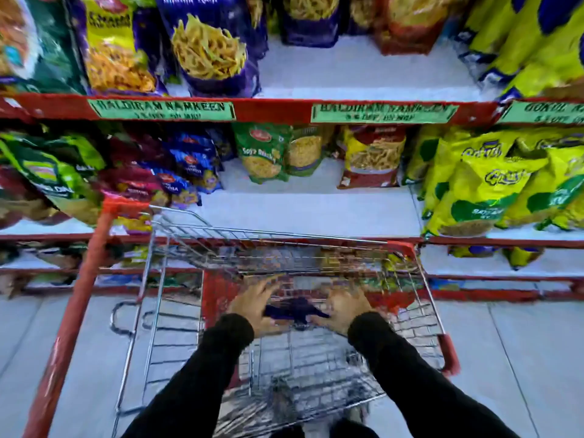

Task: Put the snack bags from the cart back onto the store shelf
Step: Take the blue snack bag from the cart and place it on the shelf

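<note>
A wire shopping cart (pixel 177 235) with red corners stands in front of the store shelf (pixel 271 109). Both my hands reach down inside its basket. My left hand (pixel 256 303) and my right hand (pixel 341 306) grip the two ends of a dark blue snack bag (pixel 294 308) lying low in the cart. The picture is blurred there, and more bags in red, yellow and green show dimly under my hands. On the shelf, a white bare stretch (pixel 309 210) lies between the blue bags on the left and the yellow bags on the right.
Purple and yellow snack bags (pixel 208 49) fill the upper shelf. Green, maroon and blue bags (pixel 189 162) crowd the middle shelf's left; yellow bags (pixel 483 191) crowd its right. The cart's red handle bar (pixel 76 305) runs down the left. Grey floor tiles lie on both sides.
</note>
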A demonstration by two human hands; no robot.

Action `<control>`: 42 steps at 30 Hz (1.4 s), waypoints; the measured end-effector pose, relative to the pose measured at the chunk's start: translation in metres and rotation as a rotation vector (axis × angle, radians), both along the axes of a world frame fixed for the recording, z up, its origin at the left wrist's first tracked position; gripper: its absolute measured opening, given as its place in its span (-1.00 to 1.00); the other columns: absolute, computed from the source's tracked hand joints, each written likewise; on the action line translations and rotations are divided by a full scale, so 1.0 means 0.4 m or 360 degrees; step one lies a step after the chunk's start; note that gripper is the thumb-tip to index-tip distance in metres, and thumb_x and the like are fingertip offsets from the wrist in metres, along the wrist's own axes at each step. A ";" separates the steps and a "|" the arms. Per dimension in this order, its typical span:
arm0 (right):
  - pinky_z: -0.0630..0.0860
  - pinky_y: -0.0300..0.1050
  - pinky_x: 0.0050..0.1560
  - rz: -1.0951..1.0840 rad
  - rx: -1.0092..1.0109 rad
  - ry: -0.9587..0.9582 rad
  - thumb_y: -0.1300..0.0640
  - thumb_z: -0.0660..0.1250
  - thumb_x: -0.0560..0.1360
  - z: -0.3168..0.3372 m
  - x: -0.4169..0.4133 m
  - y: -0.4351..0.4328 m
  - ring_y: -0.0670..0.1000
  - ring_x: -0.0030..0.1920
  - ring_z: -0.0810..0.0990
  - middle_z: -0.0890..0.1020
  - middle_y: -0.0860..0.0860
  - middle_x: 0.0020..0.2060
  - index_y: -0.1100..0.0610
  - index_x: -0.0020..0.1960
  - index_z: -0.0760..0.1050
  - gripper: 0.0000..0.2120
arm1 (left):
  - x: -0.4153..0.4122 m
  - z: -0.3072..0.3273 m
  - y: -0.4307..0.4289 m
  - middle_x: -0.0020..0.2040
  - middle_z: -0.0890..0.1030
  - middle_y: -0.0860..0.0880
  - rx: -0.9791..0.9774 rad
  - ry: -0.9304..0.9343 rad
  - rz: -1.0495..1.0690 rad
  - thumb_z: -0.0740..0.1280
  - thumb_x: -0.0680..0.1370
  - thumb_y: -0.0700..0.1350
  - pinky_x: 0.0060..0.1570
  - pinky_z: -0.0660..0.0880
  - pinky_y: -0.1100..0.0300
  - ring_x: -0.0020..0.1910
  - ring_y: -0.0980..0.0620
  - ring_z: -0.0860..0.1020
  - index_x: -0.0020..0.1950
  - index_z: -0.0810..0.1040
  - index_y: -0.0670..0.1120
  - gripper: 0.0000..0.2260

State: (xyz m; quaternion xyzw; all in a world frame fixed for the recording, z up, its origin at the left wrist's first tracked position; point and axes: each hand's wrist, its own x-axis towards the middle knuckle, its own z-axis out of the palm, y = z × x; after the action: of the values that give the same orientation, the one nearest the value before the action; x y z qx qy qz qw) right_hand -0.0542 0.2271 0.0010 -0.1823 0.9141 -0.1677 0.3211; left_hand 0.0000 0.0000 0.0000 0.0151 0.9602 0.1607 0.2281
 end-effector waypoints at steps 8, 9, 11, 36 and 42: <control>-0.20 0.24 0.49 0.0239 0.0580 0.0313 0.12 0.09 0.51 -0.083 0.016 -0.029 0.13 0.11 0.56 0.62 0.01 -0.17 -0.06 0.11 0.51 -0.71 | 0.000 -0.103 0.005 0.26 0.59 -0.15 -0.0057 -0.0374 0.0268 0.21 0.58 -0.18 0.20 0.47 0.10 0.26 -0.15 0.54 0.32 0.50 0.00 -0.68; -0.28 0.24 0.49 0.0190 0.0613 0.0375 0.13 0.09 0.52 -0.091 0.018 -0.028 0.12 0.08 0.57 0.57 -0.01 -0.26 -0.07 0.07 0.53 -0.71 | -0.006 -0.105 0.003 0.25 0.60 -0.15 -0.0117 -0.0331 0.0303 0.19 0.59 -0.16 0.18 0.48 0.08 0.25 -0.16 0.55 0.31 0.51 0.02 -0.69; -0.39 0.22 0.45 0.0135 0.0605 0.0497 0.10 0.10 0.53 -0.084 0.019 -0.028 0.09 0.08 0.59 0.58 -0.03 -0.31 -0.08 0.05 0.55 -0.73 | -0.010 -0.108 -0.006 0.23 0.62 -0.17 -0.0135 -0.0248 0.0392 0.21 0.58 -0.15 0.16 0.50 0.06 0.23 -0.18 0.56 0.30 0.53 0.04 -0.69; 0.37 -0.44 -0.33 -0.0990 -0.1740 0.0691 0.27 0.48 0.36 0.477 -0.092 0.055 -0.27 -0.45 0.42 0.51 -0.20 -0.55 0.03 -0.39 0.42 -0.70 | -0.131 0.430 0.023 -0.24 0.58 -0.06 0.1581 0.1109 0.1088 0.38 0.50 -0.32 -0.35 0.43 0.56 -0.35 0.32 0.54 -0.06 0.56 -0.37 -0.90; 0.52 -0.29 -0.30 -0.1064 -0.2305 0.0616 0.23 0.50 0.33 0.681 -0.218 0.062 -0.18 -0.37 0.55 0.65 -0.15 -0.45 0.07 -0.32 0.58 -0.87 | -0.268 0.649 0.068 -0.16 0.64 -0.13 0.2084 0.1253 0.1097 0.49 0.33 -0.04 -0.07 0.55 0.10 -0.12 -0.07 0.58 -0.18 0.59 -0.11 -0.81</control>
State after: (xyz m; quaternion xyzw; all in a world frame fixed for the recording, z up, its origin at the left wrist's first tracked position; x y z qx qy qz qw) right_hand -0.1412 0.2520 0.2732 -0.0883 0.6247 -0.7685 -0.1064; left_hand -0.1070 0.0274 0.2595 -0.0947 0.6332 0.7296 -0.2405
